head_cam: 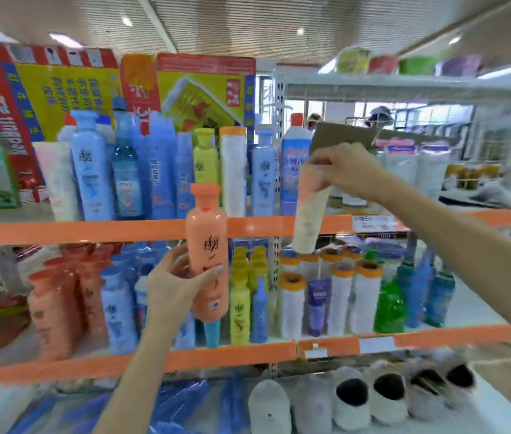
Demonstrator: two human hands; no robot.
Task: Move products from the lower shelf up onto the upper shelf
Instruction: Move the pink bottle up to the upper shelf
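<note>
The left hand (174,285), rising from the lower centre of the frame, grips an orange bottle (207,255) around its lower half, thumb across the front and fingers curled behind; the bottle stands upright, its cap overlapping the orange front rail of the upper shelf (91,230). The right hand (346,169), reaching in from the right edge, pinches the top end of a pale cream tube (310,211) with curled fingers; the tube hangs tilted, cap end down, across the same rail, its lower end just above the goods on the lower shelf (235,355). On the upper shelf, left of centre, stand blue bottles (91,170), a yellow bottle (204,158) and a white orange-capped cylinder (233,173), packed closely, leaving little free room directly behind the orange bottle. Large red and yellow boxes (60,89) stand behind them at the upper left. A brown cardboard piece (342,136) sits just behind the right hand. The lower shelf holds peach bottles (54,311) at left, yellow bottles (241,296) at centre, white cylinders (338,299) and a green bottle (389,305) at right. White slippers (354,399) lie along the bottom. The whole view is blurred.
</note>
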